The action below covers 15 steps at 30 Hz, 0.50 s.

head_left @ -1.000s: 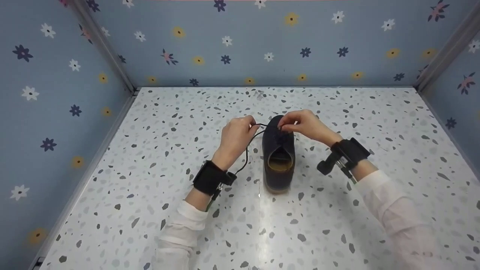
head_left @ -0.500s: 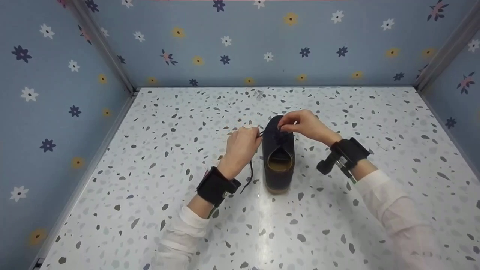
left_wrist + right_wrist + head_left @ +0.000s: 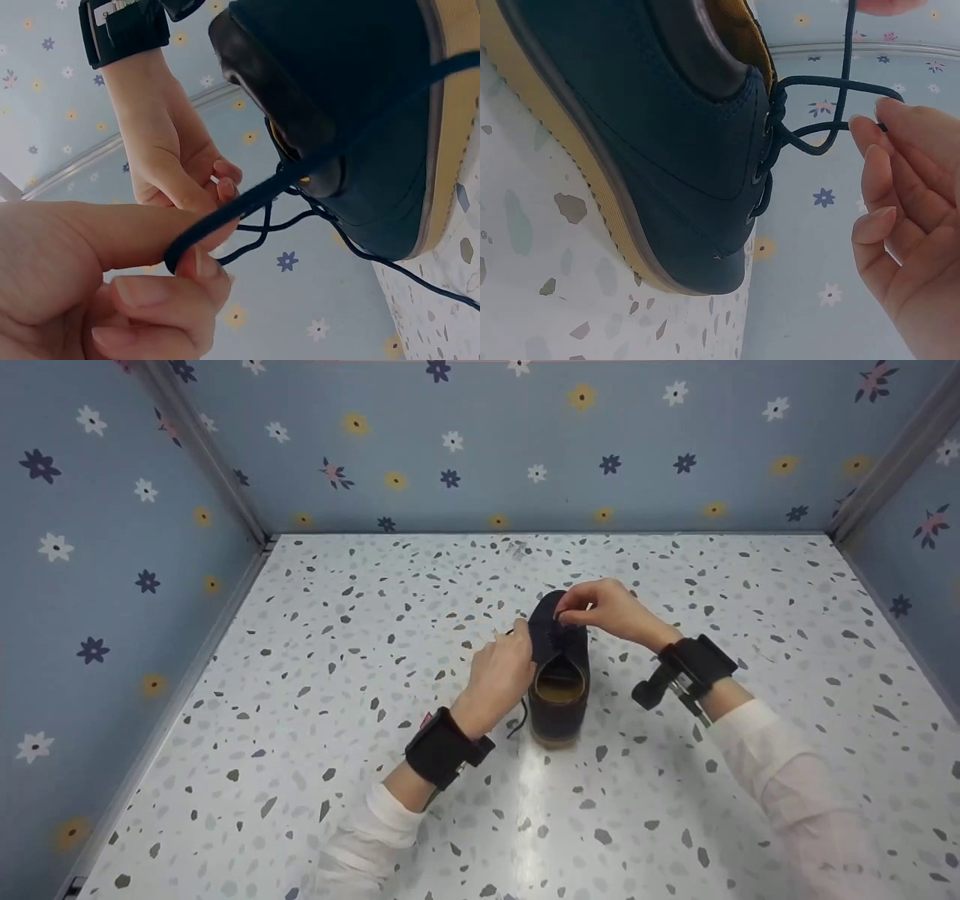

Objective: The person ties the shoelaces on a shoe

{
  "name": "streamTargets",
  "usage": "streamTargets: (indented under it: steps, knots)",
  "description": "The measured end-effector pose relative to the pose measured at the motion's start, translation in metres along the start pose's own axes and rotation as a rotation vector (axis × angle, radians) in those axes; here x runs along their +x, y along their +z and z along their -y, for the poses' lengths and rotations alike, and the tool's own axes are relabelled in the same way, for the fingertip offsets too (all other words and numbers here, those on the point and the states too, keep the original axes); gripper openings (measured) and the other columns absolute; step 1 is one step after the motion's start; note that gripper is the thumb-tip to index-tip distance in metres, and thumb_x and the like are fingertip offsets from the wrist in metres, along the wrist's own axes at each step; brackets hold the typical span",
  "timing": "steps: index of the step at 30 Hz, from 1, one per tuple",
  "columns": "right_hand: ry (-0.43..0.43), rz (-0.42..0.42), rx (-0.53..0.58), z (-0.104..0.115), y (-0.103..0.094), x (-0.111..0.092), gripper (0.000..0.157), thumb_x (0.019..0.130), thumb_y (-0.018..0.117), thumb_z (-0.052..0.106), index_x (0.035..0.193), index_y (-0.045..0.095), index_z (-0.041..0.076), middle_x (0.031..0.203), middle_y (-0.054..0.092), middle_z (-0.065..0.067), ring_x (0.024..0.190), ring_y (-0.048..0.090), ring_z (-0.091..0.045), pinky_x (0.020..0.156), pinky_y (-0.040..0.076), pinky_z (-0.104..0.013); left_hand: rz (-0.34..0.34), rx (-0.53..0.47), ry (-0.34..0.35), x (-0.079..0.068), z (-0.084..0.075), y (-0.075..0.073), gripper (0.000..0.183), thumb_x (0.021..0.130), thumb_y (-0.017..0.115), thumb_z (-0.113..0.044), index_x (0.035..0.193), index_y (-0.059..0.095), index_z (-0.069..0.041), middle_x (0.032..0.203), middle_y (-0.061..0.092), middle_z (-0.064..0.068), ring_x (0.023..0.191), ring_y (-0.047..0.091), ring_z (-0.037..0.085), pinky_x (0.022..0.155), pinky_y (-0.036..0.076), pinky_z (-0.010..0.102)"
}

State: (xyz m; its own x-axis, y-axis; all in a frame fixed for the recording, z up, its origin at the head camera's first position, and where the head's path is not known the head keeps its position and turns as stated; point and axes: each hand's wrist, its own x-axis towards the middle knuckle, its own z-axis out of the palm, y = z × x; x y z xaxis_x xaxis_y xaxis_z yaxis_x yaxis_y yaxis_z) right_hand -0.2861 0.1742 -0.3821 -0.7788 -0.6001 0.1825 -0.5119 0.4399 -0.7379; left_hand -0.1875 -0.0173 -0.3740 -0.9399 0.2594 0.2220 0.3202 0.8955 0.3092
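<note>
L hand (image 3: pixel 504 669): thumb + forefinger (image 3: pixel 142 236) pinched on the dark shoelace (image 3: pixel 247 199), other fingers curled under. From that pinch the lace runs taut, away from the fingertips and up to the eyelets at the shoe's throat. R hand (image 3: pixel 604 607): fingertips (image 3: pixel 881 124) bent together round a small loop of the same lace, just past the eyelets; whether it's a firm pinch or only a hook, can't tell.

Shoe (image 3: pixel 557 667): navy, tan sole, standing on the speckled table (image 3: pixel 300 735), directly between the two hands. Long axis runs away from the person, toe far, heel near. L hand lies at the near-left side by the opening, touching or just beside the collar; R hand sits over the far end of the lacing. Both equally close to the lace.

Container: only the shoe's opening, tan insole showing, nothing in it.
</note>
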Motion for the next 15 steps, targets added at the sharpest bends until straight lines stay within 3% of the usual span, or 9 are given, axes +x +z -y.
streamTargets:
  steps: [3,9,12,15]
  knots:
    - [-0.001,-0.003,0.010,0.000,0.000,0.000,0.011,0.084,0.066,0.015,0.091,0.067,0.006,0.079,0.063,-0.001,0.071,0.057,-0.015,0.064,0.044,-0.027,0.004,-0.036,-0.016,-0.004,-0.004,-0.001,0.033,0.078,0.065,-0.005,0.105,0.048,0.004,0.082,0.061,0.018,0.069,0.061,0.032,0.054,0.048,0.039]
    - [-0.001,-0.008,0.001,0.001,-0.001,-0.001,0.011,0.084,0.066,0.014,0.091,0.068,0.006,0.079,0.064,-0.001,0.071,0.056,-0.014,0.063,0.044,-0.027,0.003,-0.053,-0.032,-0.011,-0.007,-0.003,0.017,0.078,0.063,-0.003,0.092,0.053,0.002,0.081,0.060,0.016,0.071,0.061,0.034,0.057,0.048,0.042]
    - [-0.001,-0.008,-0.003,0.001,-0.001,-0.001,0.010,0.084,0.066,0.013,0.091,0.068,0.006,0.079,0.064,0.000,0.072,0.057,-0.014,0.063,0.044,-0.027,0.034,-0.079,-0.003,-0.013,-0.009,-0.004,0.012,0.077,0.061,0.001,0.086,0.053,0.001,0.077,0.059,0.015,0.069,0.060,0.030,0.055,0.048,0.039]
    - [-0.005,-0.006,-0.004,0.001,-0.001,-0.001,0.011,0.084,0.066,0.013,0.091,0.067,0.005,0.079,0.064,-0.001,0.072,0.057,-0.015,0.063,0.044,-0.027,0.093,-0.178,0.042,-0.013,-0.011,-0.005,0.013,0.076,0.062,0.002,0.085,0.052,0.000,0.073,0.056,0.011,0.064,0.057,0.022,0.052,0.045,0.033]
